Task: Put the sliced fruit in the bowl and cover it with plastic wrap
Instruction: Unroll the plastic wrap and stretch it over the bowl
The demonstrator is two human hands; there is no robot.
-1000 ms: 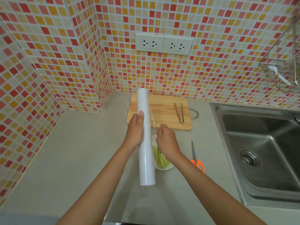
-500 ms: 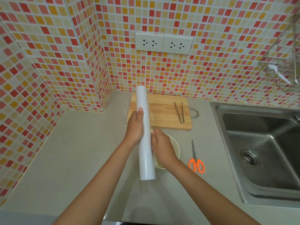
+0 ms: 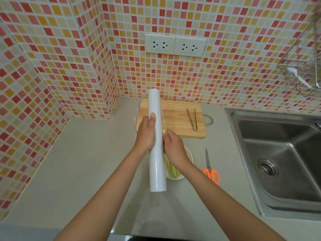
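A long white roll of plastic wrap [image 3: 157, 164] is held lengthwise above the counter, pointing away from me. My left hand [image 3: 146, 134] grips its middle from the left, thumb laid along the roll. My right hand [image 3: 172, 147] pinches the loose clear film edge at the roll's right side. Under that hand sits a white bowl [image 3: 190, 156] with pale green fruit slices [image 3: 171, 168]; the roll and my right hand hide much of it.
A wooden cutting board [image 3: 178, 119] with metal tongs [image 3: 192, 119] lies at the back by the tiled wall. Orange-handled scissors [image 3: 210, 168] lie right of the bowl. A steel sink [image 3: 281, 159] fills the right side. A wire rack [image 3: 302, 70] hangs upper right.
My right hand first moved in against the roll, covering the fruit; now it has eased back a little with the film edge and the slices show again. The roll stays about where it was.
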